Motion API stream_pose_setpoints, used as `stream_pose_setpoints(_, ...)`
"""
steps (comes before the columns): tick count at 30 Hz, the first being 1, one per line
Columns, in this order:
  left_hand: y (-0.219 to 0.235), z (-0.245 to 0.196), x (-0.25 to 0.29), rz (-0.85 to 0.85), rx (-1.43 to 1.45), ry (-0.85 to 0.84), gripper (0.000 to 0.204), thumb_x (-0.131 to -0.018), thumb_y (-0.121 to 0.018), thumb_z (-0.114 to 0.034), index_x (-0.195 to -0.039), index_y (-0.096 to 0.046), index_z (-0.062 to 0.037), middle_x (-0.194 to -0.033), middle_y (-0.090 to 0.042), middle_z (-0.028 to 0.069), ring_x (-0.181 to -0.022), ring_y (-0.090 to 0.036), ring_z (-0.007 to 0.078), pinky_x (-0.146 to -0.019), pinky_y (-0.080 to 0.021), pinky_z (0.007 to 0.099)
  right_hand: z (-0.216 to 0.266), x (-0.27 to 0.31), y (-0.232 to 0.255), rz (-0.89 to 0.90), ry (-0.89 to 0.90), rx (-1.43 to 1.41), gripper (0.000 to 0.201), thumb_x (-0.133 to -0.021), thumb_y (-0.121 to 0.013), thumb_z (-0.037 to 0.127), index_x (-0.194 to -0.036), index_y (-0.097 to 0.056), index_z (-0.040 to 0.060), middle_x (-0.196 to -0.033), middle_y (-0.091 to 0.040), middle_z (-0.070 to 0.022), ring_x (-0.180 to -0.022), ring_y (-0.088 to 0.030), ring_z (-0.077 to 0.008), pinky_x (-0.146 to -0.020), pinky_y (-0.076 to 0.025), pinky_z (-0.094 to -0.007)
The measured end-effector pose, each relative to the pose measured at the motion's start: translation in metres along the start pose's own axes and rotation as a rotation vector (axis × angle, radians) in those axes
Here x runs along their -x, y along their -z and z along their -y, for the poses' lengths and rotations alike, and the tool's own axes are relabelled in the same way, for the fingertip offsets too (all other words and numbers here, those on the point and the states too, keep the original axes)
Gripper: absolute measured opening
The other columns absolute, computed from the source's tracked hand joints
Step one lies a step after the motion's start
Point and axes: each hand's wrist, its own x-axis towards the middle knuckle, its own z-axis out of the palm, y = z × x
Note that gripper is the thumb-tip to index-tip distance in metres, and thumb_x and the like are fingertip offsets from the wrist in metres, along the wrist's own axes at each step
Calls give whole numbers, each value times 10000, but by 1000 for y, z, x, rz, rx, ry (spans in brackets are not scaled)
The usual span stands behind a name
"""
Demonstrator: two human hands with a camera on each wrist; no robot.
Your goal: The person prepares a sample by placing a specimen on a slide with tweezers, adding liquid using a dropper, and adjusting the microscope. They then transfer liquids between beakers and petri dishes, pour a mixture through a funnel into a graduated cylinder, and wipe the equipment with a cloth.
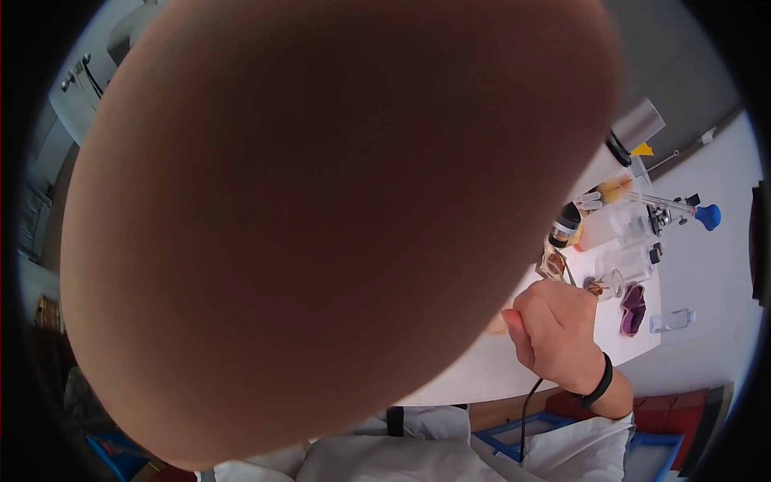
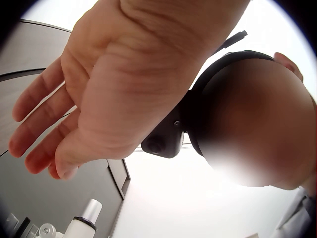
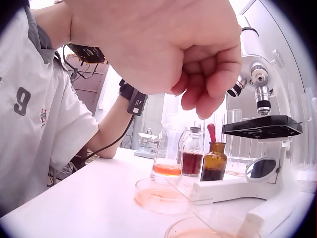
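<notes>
My left hand [image 2: 119,89] is raised close to the head, beside the black head-worn camera [image 2: 163,139] in the left wrist view. Its fingers reach out loosely, with nothing between them. A large blurred patch of skin fills most of the head view and hides much of the table. Over the table is my right hand [image 1: 558,329], its fingers bent inward; I cannot tell whether it pinches something thin. Below it in the right wrist view stand a petri dish [image 3: 163,198] with pale orange liquid, an amber dropper bottle [image 3: 214,161] and a white microscope [image 3: 255,64].
A glass vessel of orange liquid [image 3: 167,169] and a dark red bottle [image 3: 192,161] stand behind the dish. Another petri dish [image 3: 198,230] lies nearer. A purple geode [image 1: 633,309] and a clear bottle [image 1: 672,321] lie at the table's right. A black cable [image 1: 526,410] hangs below the right wrist.
</notes>
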Motion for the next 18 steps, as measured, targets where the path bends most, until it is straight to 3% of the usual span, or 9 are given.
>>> stream_pose_setpoints(4,19,-3,-7,62,3,57,243,-842,-781,-66,-736,-581,21,-621,-480,104,-495,-431,219,-492,-310,337,10,-14,-10,-141,-160,-132,204,-786,-750,11,-903,-587,47,-688,-551,-73,-530,-559,-251,-486,-445,-376)
stream_pose_setpoints(7,34,-3,-15,41,-4,111,256,-847,-778,-66,-717,-576,22,-596,-471,100,-479,-421,214,-481,-301,334,9,-13,-8,-45,-159,-191,167,-860,-728,-18,-965,-623,59,-734,-631,-89,-611,-655,-281,-520,-475,-373)
stream_pose_setpoints(10,34,5,-11,-60,-4,113,231,-836,-757,-20,-698,-581,34,-586,-511,84,-499,-489,188,-493,-339,305,7,-16,-9,37,-76,-146,181,-854,-760,9,-956,-621,68,-714,-630,-70,-570,-643,-258,-491,-467,-362)
stream_pose_setpoints(12,21,15,-9,-252,61,16,157,-823,-745,16,-752,-607,40,-632,-584,78,-550,-576,168,-519,-400,273,10,-19,-11,13,-86,-142,195,-841,-795,54,-890,-607,72,-653,-594,-56,-538,-623,-250,-467,-453,-364)
stream_pose_setpoints(14,21,19,-7,-326,98,31,116,-820,-732,40,-794,-618,45,-670,-630,79,-589,-629,153,-543,-442,256,10,-22,-10,-6,-92,-157,211,-841,-804,81,-853,-594,76,-616,-565,-51,-529,-614,-248,-461,-442,-366)
stream_pose_setpoints(18,25,23,-7,-245,137,203,95,-857,-687,45,-826,-598,42,-709,-641,82,-631,-644,128,-573,-473,260,11,-25,-8,-27,-86,-130,268,-859,-808,161,-782,-564,82,-573,-520,-48,-503,-580,-248,-447,-406,-367)
